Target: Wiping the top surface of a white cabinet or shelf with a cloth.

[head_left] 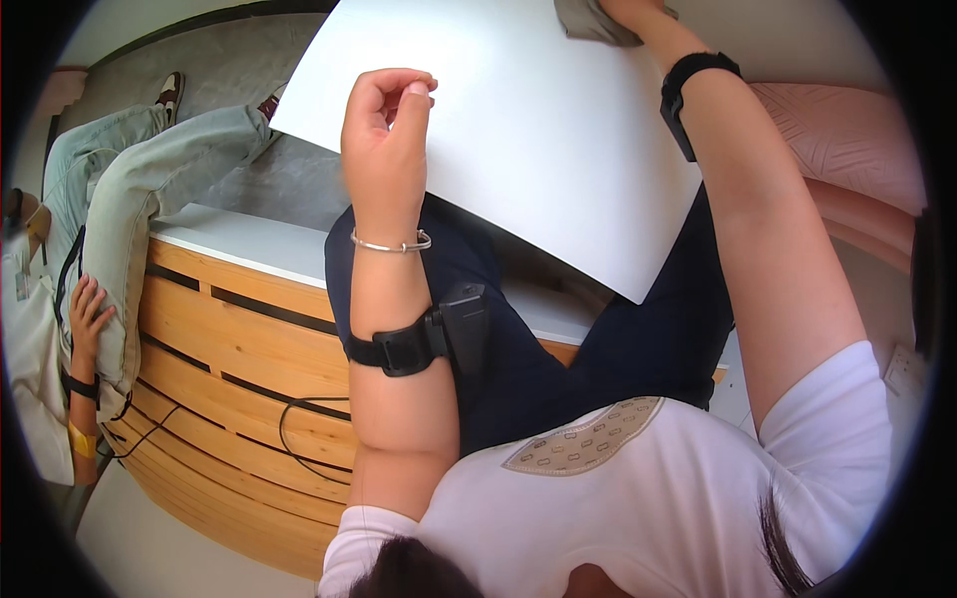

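Note:
A white tabletop (518, 130) slants across the upper middle of the head view, its near corner over my dark trousers. At its far right edge my right hand (636, 12) is closed on a grey-brown cloth (598, 22), which lies against the white surface. The top of the picture cuts off part of that hand and the cloth. My left hand (387, 130) is raised over the table's left side, fingers curled in and thumb tip against the forefinger. Nothing shows in it.
I sit on a slatted wooden bench (239, 329), where a thin black cable (289, 429) lies. To my left sits another person in pale jeans (130, 199), a hand (88, 314) on the thigh. A pink quilted cover (827, 140) is at the right, above a wall socket (902, 369).

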A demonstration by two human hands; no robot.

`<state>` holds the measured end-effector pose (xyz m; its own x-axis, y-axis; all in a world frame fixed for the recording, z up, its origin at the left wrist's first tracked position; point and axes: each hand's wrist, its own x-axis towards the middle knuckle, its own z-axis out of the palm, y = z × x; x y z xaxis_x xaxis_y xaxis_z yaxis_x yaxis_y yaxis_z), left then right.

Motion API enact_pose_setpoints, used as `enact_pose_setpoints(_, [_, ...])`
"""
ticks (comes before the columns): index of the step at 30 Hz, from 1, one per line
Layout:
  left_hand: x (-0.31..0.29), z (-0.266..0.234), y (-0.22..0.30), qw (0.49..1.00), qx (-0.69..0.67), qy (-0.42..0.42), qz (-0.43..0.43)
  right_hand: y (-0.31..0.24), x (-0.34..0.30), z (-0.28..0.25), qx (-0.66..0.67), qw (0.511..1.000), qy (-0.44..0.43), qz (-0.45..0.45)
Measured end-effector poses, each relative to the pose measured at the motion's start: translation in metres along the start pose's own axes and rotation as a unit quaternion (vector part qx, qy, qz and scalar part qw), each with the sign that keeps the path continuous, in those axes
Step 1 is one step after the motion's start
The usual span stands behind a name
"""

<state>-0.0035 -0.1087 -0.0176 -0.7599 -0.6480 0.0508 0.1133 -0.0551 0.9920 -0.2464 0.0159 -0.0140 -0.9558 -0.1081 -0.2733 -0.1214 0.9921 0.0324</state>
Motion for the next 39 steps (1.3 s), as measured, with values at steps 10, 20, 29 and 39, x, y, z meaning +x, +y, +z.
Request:
enact_pose_setpoints(10, [0.001, -0.005, -0.006, 0.998, -0.059, 0.007, -0.014, 0.028, -0.061, 0.060, -0.011, 0.989, 0.053, -0.138])
enact_pose_setpoints(20, [0.003, -0.012, -0.003, 0.990, -0.129, 0.053, -0.024, 0.016, -0.210, 0.072, -0.096, 0.942, -0.034, -0.319])
enact_pose_setpoints(29, [0.009, -0.024, -0.007, 0.925, -0.370, -0.013, -0.089, -0.037, -0.197, 0.078, -0.068, 0.938, -0.011, -0.340])
enact_pose_setpoints(39, [0.017, -0.039, -0.010, 0.856, -0.497, 0.058, -0.128, -0.126, -0.128, 0.074, -0.101, 0.906, 0.054, -0.408])
